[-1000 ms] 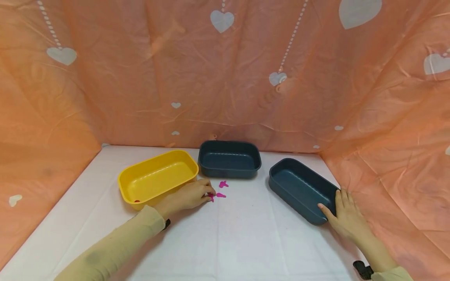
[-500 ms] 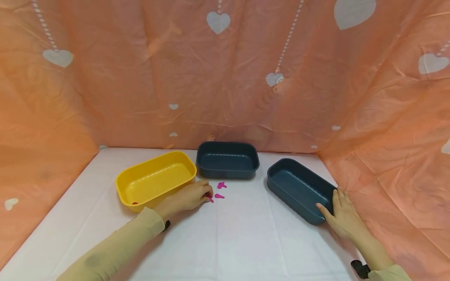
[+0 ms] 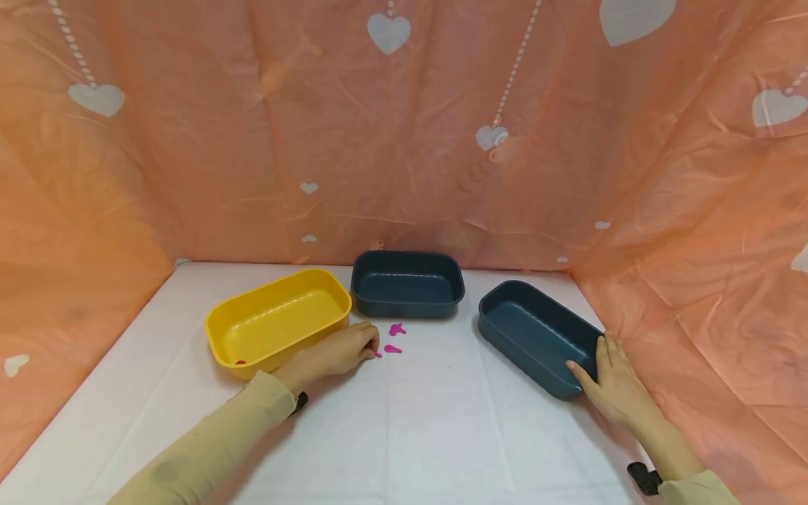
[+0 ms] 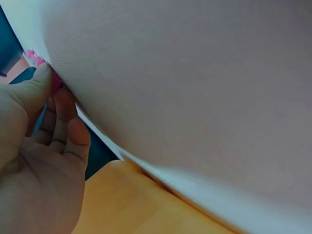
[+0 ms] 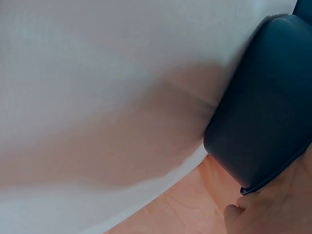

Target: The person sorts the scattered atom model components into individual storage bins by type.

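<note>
In the head view my left hand [image 3: 341, 348] is down on the white tabletop, in front of the yellow bin [image 3: 278, 317]. Its thumb and fingertips pinch a small pink piece [image 4: 56, 84], mostly hidden by the fingers. Just beyond lie two more pink pieces: a narrow one [image 3: 393, 349] with a rounded end and a knobbly one [image 3: 397, 329]. My right hand [image 3: 615, 386] rests on the near end of the dark blue bin [image 3: 524, 344] at the right, fingers extended along its outer rim and thumb at the near corner.
A second dark blue bin [image 3: 407, 308] stands at the back centre, close beside the yellow one. Inside the yellow bin, at its near left corner, is a small red thing [image 3: 240, 362]. Orange cloth [image 3: 404, 154] with pale hearts hangs behind and at both sides.
My left fingers have closed in over the small pink piece, and less of it shows now. The right hand stays on the bin; the whole head view shifts slightly.
</note>
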`<state>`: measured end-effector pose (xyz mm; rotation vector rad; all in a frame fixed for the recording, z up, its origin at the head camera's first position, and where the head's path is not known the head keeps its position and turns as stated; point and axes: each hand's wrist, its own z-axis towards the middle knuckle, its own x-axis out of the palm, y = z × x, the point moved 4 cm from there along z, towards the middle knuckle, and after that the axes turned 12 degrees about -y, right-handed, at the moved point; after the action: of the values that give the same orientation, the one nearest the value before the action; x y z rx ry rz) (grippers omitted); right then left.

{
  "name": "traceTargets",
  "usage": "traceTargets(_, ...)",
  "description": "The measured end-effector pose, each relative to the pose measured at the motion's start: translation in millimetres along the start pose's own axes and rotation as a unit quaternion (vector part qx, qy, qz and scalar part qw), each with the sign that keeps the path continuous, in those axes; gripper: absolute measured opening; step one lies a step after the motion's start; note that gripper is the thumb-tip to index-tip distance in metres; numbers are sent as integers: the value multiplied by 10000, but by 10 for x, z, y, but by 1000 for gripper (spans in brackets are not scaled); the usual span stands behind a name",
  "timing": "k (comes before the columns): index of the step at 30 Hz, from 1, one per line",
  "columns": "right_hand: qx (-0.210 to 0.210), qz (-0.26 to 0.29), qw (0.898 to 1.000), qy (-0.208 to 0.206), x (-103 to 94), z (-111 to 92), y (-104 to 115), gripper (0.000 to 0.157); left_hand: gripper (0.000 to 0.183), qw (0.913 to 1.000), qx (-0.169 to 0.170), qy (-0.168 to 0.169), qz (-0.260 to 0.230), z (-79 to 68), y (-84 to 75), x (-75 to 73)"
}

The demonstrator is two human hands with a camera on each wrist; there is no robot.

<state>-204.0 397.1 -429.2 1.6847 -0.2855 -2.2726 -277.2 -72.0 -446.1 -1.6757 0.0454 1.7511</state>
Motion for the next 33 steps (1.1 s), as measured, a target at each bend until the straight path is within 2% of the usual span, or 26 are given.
traceTargets(7,30,26,10000,23,6,6,-11,98,14,9998,59,-143,-99,-1,-41,-29)
traceTargets(15,61,17,10000,16,0,8,1,97,15,9968,161,-482,-612,55,-133,-50)
traceTargets(25,102,-18,9999,12,8,9,9,97,11,9899,531,-900,-963,267,-359,-66)
traceTargets(33,98,9,9999,-29,10,4,5,97,12,9820,779,-1098,-1327,452,-595,37)
